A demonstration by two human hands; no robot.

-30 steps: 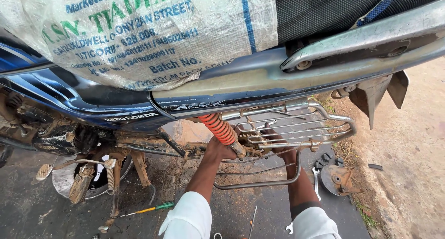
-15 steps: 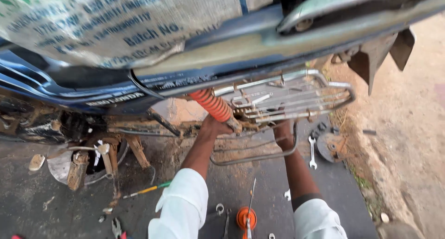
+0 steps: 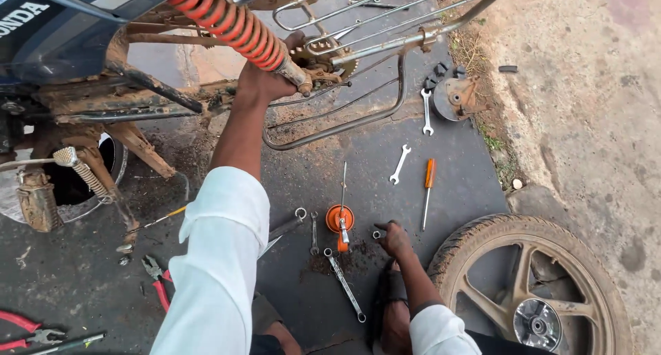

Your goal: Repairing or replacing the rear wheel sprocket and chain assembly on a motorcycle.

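My left hand grips the lower end of the orange coil shock absorber on a motorcycle with its rear wheel off. It is next to the rusty sprocket. My right hand is down on the dark ground. Its fingertips pinch a small metal part beside an orange oil can. Both arms wear white sleeves.
On the ground lie several spanners, an orange-handled screwdriver, a long wrench and red pliers. The loose rear wheel lies at the lower right. A brake plate sits near the dirt edge. A bent chrome guard hangs overhead.
My right hand left the chrome guard and dropped to the ground by the oil can. My left hand stayed at the shock's lower end. The view tilted downward.
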